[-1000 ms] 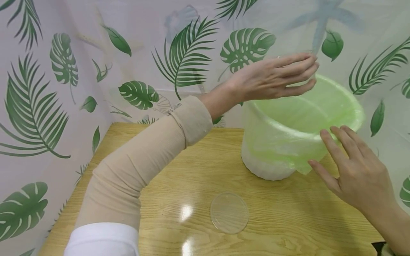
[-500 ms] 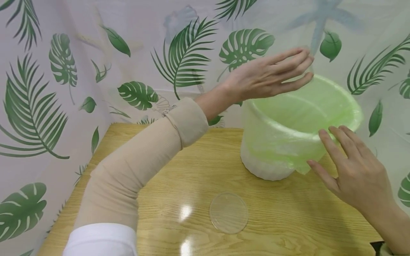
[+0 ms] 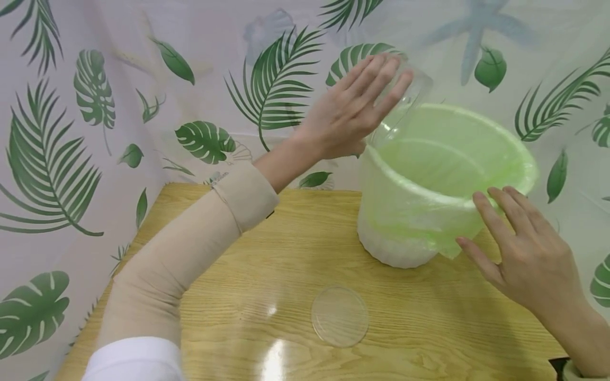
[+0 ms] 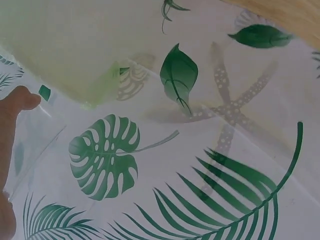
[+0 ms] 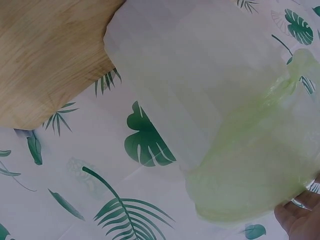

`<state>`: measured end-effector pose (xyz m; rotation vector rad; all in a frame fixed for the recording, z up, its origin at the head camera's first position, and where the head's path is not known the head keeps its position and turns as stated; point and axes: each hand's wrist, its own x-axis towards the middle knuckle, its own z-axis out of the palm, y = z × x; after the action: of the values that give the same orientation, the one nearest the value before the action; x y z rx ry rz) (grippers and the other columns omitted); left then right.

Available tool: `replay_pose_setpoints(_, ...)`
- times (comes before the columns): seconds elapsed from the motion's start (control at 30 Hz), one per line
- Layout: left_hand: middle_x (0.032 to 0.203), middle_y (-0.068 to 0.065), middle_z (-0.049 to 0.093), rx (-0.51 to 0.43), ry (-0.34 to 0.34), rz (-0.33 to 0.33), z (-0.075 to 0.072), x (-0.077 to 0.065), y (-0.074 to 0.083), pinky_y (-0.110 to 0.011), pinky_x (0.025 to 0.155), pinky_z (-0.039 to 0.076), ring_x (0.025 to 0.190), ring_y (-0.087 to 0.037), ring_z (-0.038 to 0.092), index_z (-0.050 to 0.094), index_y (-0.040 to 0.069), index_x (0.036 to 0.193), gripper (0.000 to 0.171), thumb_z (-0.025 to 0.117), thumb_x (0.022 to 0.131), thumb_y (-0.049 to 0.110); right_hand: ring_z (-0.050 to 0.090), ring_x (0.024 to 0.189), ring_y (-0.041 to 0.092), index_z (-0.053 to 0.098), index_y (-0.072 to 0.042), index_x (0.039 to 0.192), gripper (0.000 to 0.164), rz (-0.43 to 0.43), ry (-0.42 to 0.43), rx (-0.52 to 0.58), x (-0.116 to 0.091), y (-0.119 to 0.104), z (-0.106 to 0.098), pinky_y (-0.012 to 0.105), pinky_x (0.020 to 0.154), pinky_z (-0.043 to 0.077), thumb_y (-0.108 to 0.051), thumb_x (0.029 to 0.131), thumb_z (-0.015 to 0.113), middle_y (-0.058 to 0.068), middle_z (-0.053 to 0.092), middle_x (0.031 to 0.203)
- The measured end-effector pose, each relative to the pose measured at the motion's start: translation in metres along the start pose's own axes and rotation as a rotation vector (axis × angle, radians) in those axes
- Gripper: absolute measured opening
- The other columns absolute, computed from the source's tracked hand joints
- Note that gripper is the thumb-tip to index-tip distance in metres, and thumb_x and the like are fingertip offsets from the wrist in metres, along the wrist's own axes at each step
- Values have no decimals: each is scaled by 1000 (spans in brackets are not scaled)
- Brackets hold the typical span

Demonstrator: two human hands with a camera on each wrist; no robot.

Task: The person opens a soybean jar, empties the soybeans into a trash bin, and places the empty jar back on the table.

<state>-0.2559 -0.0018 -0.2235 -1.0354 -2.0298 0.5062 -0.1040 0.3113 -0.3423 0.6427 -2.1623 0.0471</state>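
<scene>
A white bin [image 3: 393,248] lined with a light green plastic bag [image 3: 419,211] stands on the table, the bag folded over its rim. Above the bin's left rim, my left hand [image 3: 350,108] holds a clear plastic container [image 3: 405,103], tilted, its far part showing past the fingers. In the left wrist view, part of this container [image 4: 37,135] appears beside the thumb [image 4: 25,99]. My right hand [image 3: 534,254] rests its fairly straight fingertips on the bag-covered rim at the near right. In the right wrist view its fingers [image 5: 295,212] touch the bag's edge.
A clear round lid [image 3: 340,316] lies flat on the wooden table [image 3: 267,264], in front of the bin. A white leaf-patterned sheet [image 3: 200,79] hangs behind and to the left of the table.
My left hand has moved left, from over the bin's opening to its left rim, bringing the clear container into sight. My right hand, the bin and the lid have stayed put.
</scene>
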Motion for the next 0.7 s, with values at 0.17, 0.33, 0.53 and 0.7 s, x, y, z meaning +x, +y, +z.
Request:
replay_pose_setpoints(0.17,166,-24,38,-141,-48,-149,0,-17,1,-42,136,25,156,-38,37,27,0,164,109,75,83,56,63,125,52,62,-2,145,80,-4,0,3,0,1,0,69,86,58,-69,106,38,30,67,136)
replay_pose_setpoints(0.33,160,-24,45,-225,0,-248,6,-38,4,-40,132,33,150,-37,43,32,-3,159,122,83,73,66,63,125,52,62,-2,144,80,-7,1,3,0,1,1,69,86,58,-68,106,38,30,67,136)
replay_pose_setpoints(0.53,155,-23,48,-371,53,-352,14,-65,6,-39,130,36,145,-37,46,35,-6,155,122,88,68,61,63,126,51,63,-2,144,80,0,9,8,0,1,1,68,87,59,-68,105,39,29,67,135)
replay_pose_setpoints(0.7,153,-26,48,-513,37,-438,20,-88,12,-43,125,43,140,-38,49,33,-9,155,130,93,63,62,62,126,51,63,-2,144,80,4,9,9,0,0,1,69,86,58,-68,105,39,29,67,135)
